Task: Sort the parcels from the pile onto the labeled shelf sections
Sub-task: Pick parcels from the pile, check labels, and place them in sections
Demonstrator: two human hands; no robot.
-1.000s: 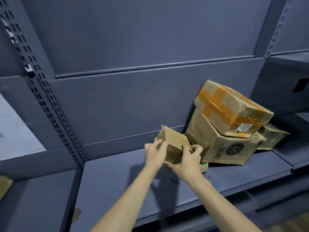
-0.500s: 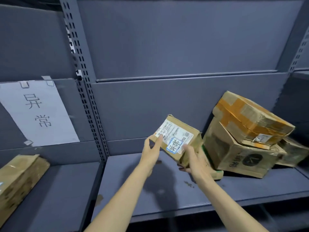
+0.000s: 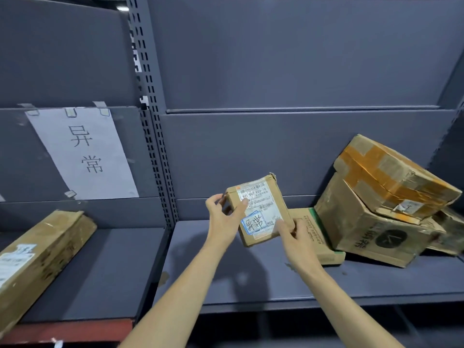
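I hold a small cardboard parcel up above the middle shelf, its shipping label facing me with a blue-framed handwritten sticker. My left hand grips its left edge, thumb on the label. My right hand grips its lower right corner. A pile of parcels stands at the right: a large brown box with an orange-taped box tilted on top and a flat green-edged box beside it. A white paper sign with two handwritten characters hangs on the left shelf section.
A long cardboard parcel lies on the left shelf under the sign. A perforated upright post divides the left and middle sections. More crumpled parcels sit at the far right edge.
The view has swung left, bringing the sign and the long parcel into sight. I have turned the small parcel so its label faces me, holding it more upright.
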